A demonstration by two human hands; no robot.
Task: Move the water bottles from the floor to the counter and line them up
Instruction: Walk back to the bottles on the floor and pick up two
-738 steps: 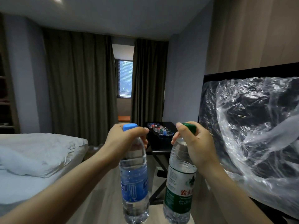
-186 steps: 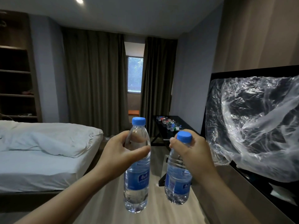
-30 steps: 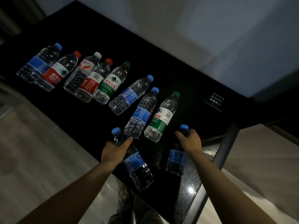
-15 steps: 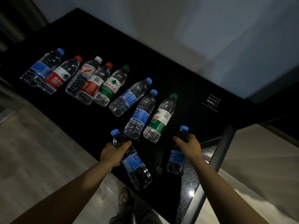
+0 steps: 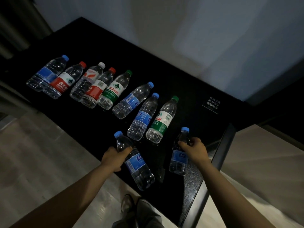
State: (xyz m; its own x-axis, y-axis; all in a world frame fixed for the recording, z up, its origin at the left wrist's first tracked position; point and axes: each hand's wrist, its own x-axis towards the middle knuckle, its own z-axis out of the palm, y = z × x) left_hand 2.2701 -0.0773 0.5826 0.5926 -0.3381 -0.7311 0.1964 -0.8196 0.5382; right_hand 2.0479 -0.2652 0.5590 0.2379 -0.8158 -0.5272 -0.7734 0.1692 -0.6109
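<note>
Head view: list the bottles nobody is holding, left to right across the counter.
first blue-cap bottle → first red-cap bottle → white-cap bottle → second red-cap bottle → first green-cap bottle → second blue-cap bottle → third blue-cap bottle → second green-cap bottle

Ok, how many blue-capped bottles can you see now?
5. Far-left bottle at the row's end; sixth bottle and seventh bottle in the row; near bottle held by the left hand; right bottle held by the right hand. None looks hidden.
</note>
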